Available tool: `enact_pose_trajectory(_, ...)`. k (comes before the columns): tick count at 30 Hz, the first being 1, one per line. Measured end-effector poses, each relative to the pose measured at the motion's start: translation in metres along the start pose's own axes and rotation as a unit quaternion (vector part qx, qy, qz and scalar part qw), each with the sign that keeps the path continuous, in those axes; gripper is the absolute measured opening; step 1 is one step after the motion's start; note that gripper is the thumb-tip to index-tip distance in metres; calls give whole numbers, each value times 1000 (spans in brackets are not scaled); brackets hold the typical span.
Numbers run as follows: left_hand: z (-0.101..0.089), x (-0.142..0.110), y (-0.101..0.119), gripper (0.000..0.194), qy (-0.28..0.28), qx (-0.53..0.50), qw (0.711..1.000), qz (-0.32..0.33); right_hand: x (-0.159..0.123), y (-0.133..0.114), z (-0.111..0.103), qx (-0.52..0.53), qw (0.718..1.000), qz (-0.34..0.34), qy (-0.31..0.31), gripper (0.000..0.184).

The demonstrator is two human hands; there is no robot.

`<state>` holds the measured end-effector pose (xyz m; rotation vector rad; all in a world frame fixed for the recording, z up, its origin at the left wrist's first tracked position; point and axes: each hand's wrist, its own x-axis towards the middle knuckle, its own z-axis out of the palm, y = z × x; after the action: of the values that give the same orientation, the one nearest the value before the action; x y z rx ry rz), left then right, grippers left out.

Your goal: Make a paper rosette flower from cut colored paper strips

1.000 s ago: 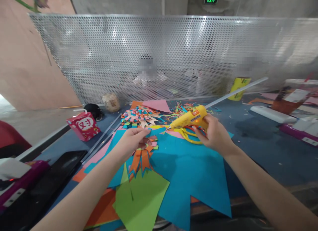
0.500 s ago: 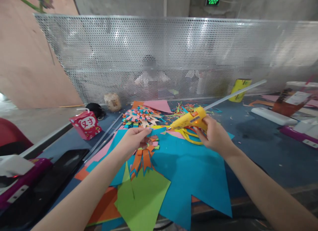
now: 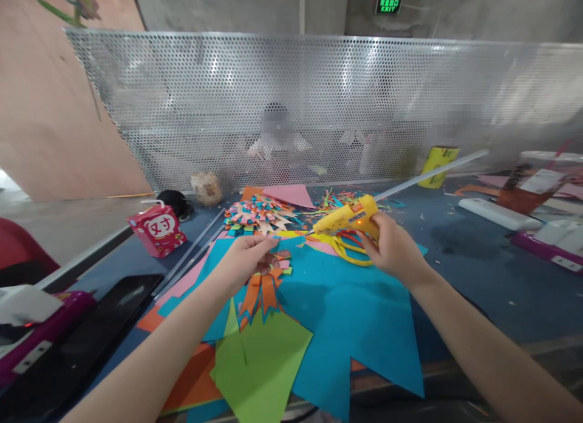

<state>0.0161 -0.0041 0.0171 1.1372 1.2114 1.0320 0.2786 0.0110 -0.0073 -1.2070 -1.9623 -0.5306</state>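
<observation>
My right hand grips a yellow hot glue gun, its nozzle pointing left and a long clear glue stick jutting out behind. My left hand pinches a small blue paper piece just left of the nozzle. Under that hand lies a small paper flower of orange, blue and pink strips on a large blue sheet. Yellow-handled scissors lie beneath the gun.
A finished multicoloured paper flower and paper scraps lie behind. Green, orange and pink sheets overlap in front. A red drink carton stands left, a black tablet near left, a yellow tape roll far right. A perforated metal screen backs the table.
Barely anything differs: the glue gun's nozzle has drawn back slightly to the right, away from the blue piece. My left hand keeps its pinch.
</observation>
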Motion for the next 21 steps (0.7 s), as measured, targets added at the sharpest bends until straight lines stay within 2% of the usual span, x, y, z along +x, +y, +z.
enact_pose_trajectory(8, -3, 5, -3, 28, -3, -30, 999, 16, -1, 1, 0, 9, 1000, -20, -13, 24)
enact_pose_trajectory(13, -3, 4, -2, 28, -13, -24, 999, 17, 1, -1, -2, 21, 999, -7, -36, 23)
enact_pose_trajectory(21, -1, 1, -1, 26, -18, -12, 1000, -1, -1, 2, 4, 30, 997, 65, 18, 32)
